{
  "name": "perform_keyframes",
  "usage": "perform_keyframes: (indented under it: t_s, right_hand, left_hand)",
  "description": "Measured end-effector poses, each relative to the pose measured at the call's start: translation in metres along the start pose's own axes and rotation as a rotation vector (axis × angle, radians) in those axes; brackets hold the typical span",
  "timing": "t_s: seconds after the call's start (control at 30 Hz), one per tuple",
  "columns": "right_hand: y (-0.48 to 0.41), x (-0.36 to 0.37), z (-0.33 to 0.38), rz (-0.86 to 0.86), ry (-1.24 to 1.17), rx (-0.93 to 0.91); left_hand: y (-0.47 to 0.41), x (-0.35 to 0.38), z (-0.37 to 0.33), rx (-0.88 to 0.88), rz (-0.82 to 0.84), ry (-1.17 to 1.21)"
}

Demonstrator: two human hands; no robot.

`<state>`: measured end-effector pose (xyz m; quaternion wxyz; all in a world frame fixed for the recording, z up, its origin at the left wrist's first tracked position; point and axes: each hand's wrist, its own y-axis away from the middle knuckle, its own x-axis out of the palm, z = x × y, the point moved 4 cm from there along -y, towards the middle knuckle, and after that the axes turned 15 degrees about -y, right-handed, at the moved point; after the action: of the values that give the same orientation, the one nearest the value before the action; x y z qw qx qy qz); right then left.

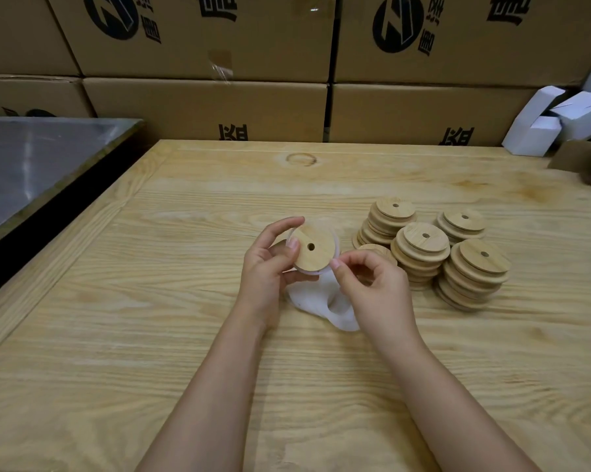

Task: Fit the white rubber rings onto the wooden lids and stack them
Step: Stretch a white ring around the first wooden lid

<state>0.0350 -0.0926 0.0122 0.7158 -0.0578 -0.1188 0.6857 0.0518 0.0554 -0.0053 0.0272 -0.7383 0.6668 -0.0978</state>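
Head view: The left hand (pixel 270 267) grips a lid (pixel 317 258) off the table (pixel 151 301), thumb on the near face, fingers curled behind its top and left edge. The lid's flat face, with its small hole, tilts toward the camera. A ring (pixel 310 272) shows as a pale band around the lid's rim, part seated as far as I can tell. The right hand (pixel 377 284) comes in from the lower right; its thumb and forefinger close in a pinch at the lid's lower right edge, seemingly on the ring there, the other fingers loosely curled.

The lid looks light and stiff, smooth wood that could slip in a loose hold, so the edge grip with a thumb across the face seems the sound one. The ring is likely soft and stretchy; I would take it between fingertips at the rim and roll it on bit by bit, since it may snap back off the side opposite the pinch.

Directly below both hands, on the table, lies a limp pile of more rings (pixel 316 299), partly hidden by the right wrist. To the right of the right hand stand several stacks (pixel 423 253) of lids, close together, some leaning a little; one low stack sits just behind the right knuckles. Whether those lids carry rings is too small to tell.

Behind the table are brown boxes (pixel 202 107), white cartons (pixel 559 124) at far right, and a metal top (pixel 31 158) at left.
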Motion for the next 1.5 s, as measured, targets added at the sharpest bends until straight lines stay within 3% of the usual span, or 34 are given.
perform_keyframes:
  t_s: [0.3,0.73,1.0,1.1,1.23,1.37,1.5]
  right_hand:
    - [0.000,-0.002,0.001,-0.041,-0.021,0.059]
    - [-0.004,-0.013,0.004,-0.114,-0.164,-0.007]
    - [-0.006,-0.010,0.010,-0.038,0.095,-0.209]
    - [-0.004,-0.010,0.009,-0.043,0.099,-0.237]
    - [0.007,-0.002,0.017,-0.036,0.240,-0.472]
    - [0.019,0.014,0.017,0.150,0.350,-0.662]
    - [0.025,0.023,0.011,0.306,0.469,-0.786]
  left_hand:
    - [-0.001,0.001,0.004,-0.044,0.029,0.106]
    - [0.000,-0.001,-0.004,0.093,0.043,-0.096]
    - [-0.001,-0.001,-0.009,0.126,0.011,-0.221]
    - [-0.003,-0.006,-0.013,0.122,-0.097,-0.244]
    - [-0.009,-0.027,-0.003,-0.039,-0.455,-0.102]
    - [-0.022,-0.065,0.012,-0.184,-0.767,-0.118]
    - [-0.040,-0.103,0.017,-0.238,-0.877,-0.336]
